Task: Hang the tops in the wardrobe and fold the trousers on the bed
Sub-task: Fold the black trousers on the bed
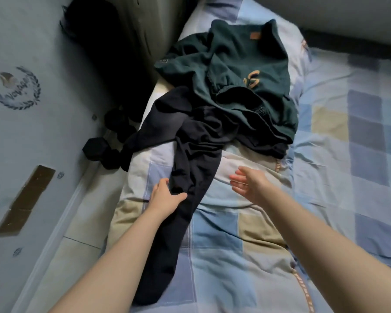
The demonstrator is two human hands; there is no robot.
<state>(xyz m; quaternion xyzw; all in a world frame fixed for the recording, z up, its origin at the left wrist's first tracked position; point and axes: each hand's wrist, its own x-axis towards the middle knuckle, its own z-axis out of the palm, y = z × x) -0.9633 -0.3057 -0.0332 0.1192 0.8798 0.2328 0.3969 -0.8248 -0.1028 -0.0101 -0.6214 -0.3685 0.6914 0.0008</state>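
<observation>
Black trousers (190,154) lie crumpled along the left side of the bed (235,233), one leg running toward me and another part trailing off the left edge. My left hand (164,196) grips a bunched fold of the trousers, thumb on top. My right hand (250,182) hovers just right of the trousers with fingers spread and holds nothing. A dark green top (235,80) with orange lettering and a tan patch lies heaped at the far end, overlapping the trousers.
The bed has a blue, beige and grey checked cover. Two black dumbbells (104,150) sit on the floor by the bed's left edge. A pale wall with a printed emblem (17,89) runs along the left. A dark gap (113,41) opens at the far left.
</observation>
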